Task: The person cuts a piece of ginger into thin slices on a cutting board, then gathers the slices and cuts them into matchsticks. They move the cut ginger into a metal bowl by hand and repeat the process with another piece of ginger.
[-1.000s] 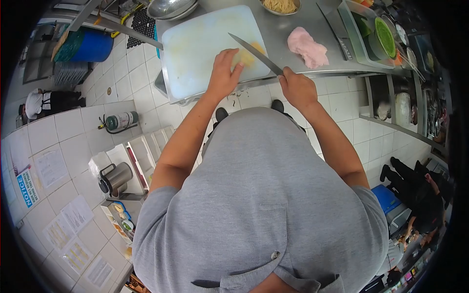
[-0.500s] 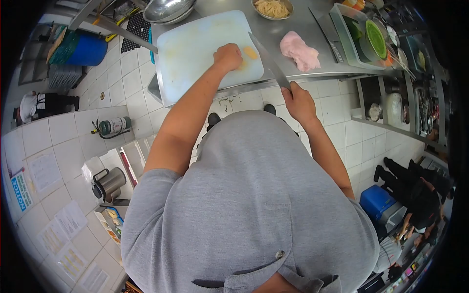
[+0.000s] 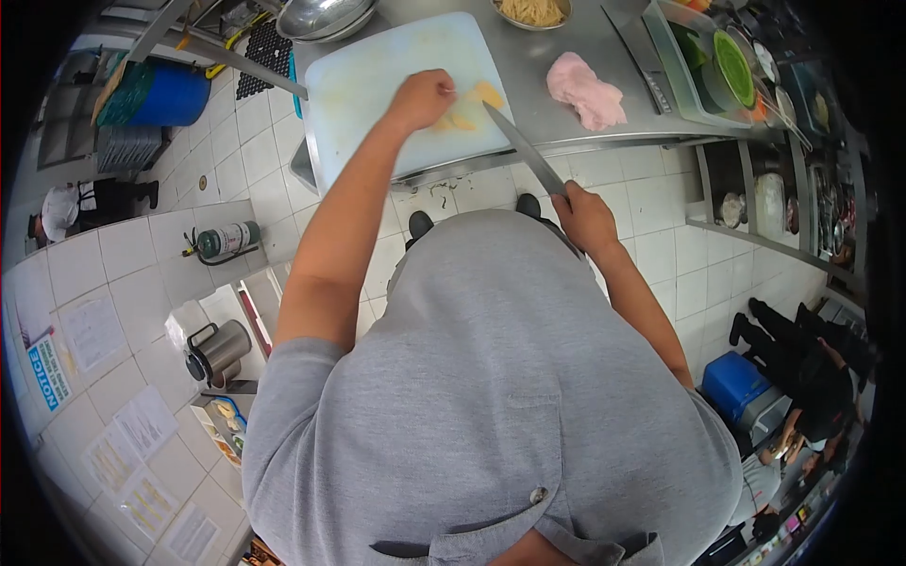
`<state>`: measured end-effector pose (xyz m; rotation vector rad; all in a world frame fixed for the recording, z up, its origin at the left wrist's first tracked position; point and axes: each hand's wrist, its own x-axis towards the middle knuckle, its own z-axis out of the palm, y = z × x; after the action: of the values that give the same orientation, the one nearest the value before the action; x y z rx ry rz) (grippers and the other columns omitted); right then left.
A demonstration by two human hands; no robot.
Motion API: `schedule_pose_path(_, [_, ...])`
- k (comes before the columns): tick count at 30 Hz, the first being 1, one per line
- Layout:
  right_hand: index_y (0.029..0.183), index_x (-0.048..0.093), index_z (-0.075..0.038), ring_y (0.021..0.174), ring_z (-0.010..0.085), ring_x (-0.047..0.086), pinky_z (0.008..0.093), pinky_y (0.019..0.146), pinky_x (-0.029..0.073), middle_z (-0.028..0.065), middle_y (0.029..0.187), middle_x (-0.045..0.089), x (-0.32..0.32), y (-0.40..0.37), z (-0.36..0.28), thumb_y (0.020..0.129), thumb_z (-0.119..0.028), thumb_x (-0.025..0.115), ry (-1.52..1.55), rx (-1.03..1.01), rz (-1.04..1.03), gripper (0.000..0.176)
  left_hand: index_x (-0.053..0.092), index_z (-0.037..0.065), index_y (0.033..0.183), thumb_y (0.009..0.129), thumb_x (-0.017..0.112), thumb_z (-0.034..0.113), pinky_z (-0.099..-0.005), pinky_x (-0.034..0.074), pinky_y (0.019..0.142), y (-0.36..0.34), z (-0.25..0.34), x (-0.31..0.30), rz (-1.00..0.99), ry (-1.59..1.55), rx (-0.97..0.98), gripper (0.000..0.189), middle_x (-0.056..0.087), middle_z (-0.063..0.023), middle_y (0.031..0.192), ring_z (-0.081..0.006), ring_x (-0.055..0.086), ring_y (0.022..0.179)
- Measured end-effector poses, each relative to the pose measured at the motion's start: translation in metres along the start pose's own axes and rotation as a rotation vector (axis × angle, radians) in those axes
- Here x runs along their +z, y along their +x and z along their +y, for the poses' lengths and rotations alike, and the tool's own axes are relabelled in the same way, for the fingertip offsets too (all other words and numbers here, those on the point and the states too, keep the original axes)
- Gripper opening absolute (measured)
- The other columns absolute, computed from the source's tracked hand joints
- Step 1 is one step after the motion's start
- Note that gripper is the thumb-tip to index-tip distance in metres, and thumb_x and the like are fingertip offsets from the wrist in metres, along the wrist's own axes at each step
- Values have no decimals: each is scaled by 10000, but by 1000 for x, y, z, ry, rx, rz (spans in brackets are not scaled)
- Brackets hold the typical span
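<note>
My right hand (image 3: 589, 217) grips the handle of a long kitchen knife (image 3: 531, 153). The blade points up and left, its tip over the right part of a white cutting board (image 3: 368, 71). Above the board, my left hand (image 3: 421, 100) is closed with curled fingers; what it pinches, if anything, I cannot make out. Thin yellow-orange slices (image 3: 487, 93) lie close to the knife tip, and more yellow pieces (image 3: 457, 122) rest just below my left fingers. What kind of food they are does not show.
A crumpled pink cloth (image 3: 585, 91) lies right of the board. Beyond it are a second knife (image 3: 637, 58) and a clear plastic bin (image 3: 675, 80). Metal bowls (image 3: 326, 19) and a bowl of pale yellow strips (image 3: 535, 11) stand at the back. Other people (image 3: 816, 387) are at far right.
My left hand has shifted left, off the yellow pieces, and more of them show spread on the board. The knife tip has dropped lower, next to the slices.
</note>
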<state>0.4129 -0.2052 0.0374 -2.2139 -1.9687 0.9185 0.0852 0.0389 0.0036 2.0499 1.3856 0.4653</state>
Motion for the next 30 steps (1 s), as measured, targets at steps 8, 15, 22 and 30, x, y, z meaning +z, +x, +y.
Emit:
schedule_pose_path(8, [1101, 672, -23, 945, 481, 792, 599, 866, 616, 255, 948, 805, -7, -19, 14, 1130, -378, 656, -37, 35, -42, 356, 750, 96, 1119, 950, 833, 193, -462, 576, 1045, 18, 29, 49, -43, 244, -114, 212, 742, -120, 1206, -357, 710, 1203])
schedule_pose_path(15, [1123, 673, -7, 981, 491, 788, 595, 889, 614, 270, 979, 807, 13, -24, 16, 1131, -376, 660, 103, 68, -71, 369, 806, 30, 1195, 1011, 811, 146, -338, 563, 861, 9, 5, 0, -115, -207, 39, 217, 758, -42, 947, -140, 674, 896])
schedule_pose_path(22, [1119, 654, -10, 993, 502, 784, 602, 901, 612, 285, 1007, 804, 14, -12, 8, 1140, -390, 655, 106, 57, -65, 381, 822, 30, 1163, 1020, 794, 204, -369, 563, 858, -15, -17, -54, -351, -11, -33, 226, 778, -80, 936, -202, 700, 889])
schedule_pose_path(30, [1120, 646, -14, 992, 502, 785, 606, 895, 611, 287, 1007, 803, 4, 3, -1, 1147, -405, 645, 25, 9, -59, 392, 773, 39, 1076, 905, 860, 192, -442, 588, 898, -15, -27, -24, -293, 154, -53, 245, 801, -158, 1048, -332, 750, 984])
